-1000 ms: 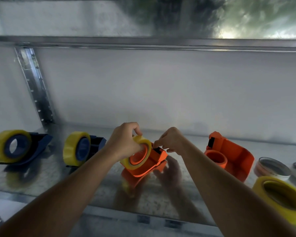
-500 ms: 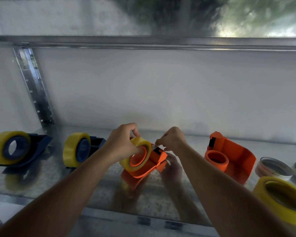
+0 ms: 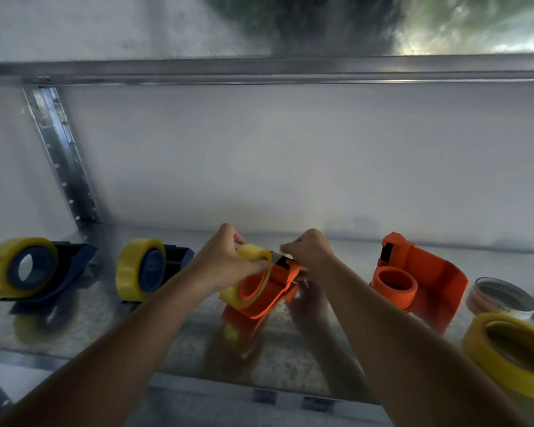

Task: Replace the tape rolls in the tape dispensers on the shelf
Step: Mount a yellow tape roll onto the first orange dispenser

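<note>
An orange tape dispenser [image 3: 276, 291] is held tilted just above the metal shelf [image 3: 290, 365], with a yellow tape roll [image 3: 253, 254] on its hub. My left hand [image 3: 225, 260] grips that roll from the left, thumb on its face. My right hand [image 3: 309, 249] pinches the tape's free end at the dispenser's cutter end. A second orange dispenser [image 3: 420, 278] lies to the right with a bare orange hub. Two blue dispensers [image 3: 74, 260] [image 3: 176, 255], each carrying a yellow roll, stand at the left.
A loose yellow tape roll [image 3: 512, 349] lies at the right front edge. Behind it sit a near-spent roll core [image 3: 500, 298] and another partly cut off by the frame. A perforated upright [image 3: 62, 158] stands at back left; a shelf beam [image 3: 259, 70] runs overhead.
Both hands and the orange dispenser stay nearly in place; my right hand's pinch has shifted slightly along the tape end at the cutter.
</note>
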